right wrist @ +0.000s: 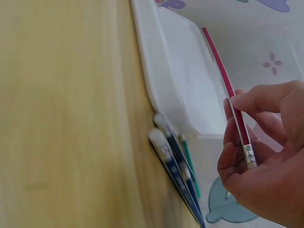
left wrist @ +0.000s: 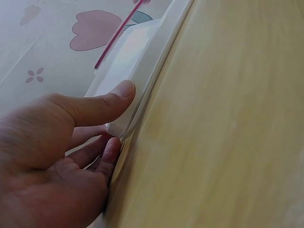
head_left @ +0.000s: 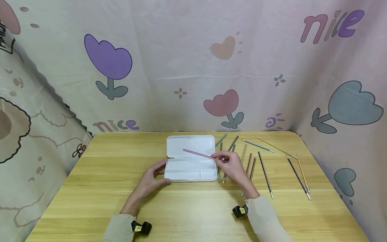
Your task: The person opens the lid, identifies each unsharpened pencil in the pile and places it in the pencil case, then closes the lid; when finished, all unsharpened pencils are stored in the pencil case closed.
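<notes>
Thumb and fingers of the right hand [head_left: 232, 166] pinch a red pencil [head_left: 196, 154] near its metal ferrule and eraser; its other end points leftward above an open white pencil case [head_left: 181, 179]. The case lies on the wooden table [head_left: 193, 208] between both hands, its hinged lid [head_left: 190, 143] folded back on the side away from the person. At the case's left end, the left hand [head_left: 149, 179] grips it, thumb on the nearer corner and fingers bent around the side. Just beside and under the right hand, dark pencils [right wrist: 179, 177] lie bunched next to the case. Right of that hand rests a single black pencil [head_left: 266, 175]; beyond it, farther from the person, are a yellow pencil [head_left: 276, 147] and a green pencil [head_left: 258, 146].
</notes>
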### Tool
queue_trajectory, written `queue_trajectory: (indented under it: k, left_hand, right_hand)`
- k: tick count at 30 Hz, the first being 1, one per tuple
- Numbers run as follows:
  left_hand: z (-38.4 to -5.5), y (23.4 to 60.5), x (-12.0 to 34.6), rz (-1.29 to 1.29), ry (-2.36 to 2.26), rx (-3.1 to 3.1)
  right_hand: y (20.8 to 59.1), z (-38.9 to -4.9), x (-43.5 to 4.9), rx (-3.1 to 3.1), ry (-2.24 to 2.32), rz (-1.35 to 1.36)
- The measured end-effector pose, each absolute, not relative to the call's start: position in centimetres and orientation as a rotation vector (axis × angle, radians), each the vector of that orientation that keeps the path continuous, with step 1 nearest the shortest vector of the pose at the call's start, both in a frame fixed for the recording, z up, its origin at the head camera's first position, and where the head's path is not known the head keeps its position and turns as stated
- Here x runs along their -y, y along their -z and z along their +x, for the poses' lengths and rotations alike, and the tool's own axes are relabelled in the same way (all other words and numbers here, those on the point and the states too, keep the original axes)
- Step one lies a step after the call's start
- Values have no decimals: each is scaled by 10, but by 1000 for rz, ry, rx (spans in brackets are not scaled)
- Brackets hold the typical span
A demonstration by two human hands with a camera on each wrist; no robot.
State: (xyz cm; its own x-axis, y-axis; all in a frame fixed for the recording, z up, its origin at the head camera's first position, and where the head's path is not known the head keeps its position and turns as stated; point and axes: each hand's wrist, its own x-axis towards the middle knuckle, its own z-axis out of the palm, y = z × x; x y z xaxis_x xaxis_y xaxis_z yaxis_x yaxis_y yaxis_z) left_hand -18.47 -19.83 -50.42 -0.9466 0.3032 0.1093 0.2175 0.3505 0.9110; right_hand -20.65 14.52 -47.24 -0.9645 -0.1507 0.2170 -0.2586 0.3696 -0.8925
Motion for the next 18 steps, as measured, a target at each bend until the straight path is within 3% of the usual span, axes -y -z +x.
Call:
queue_trajectory:
  k: [18]
  left_hand:
    - [-184, 504, 199, 462, -1683, -2512]
  right_hand:
    - [484, -215, -98, 2686, -1434, 494]
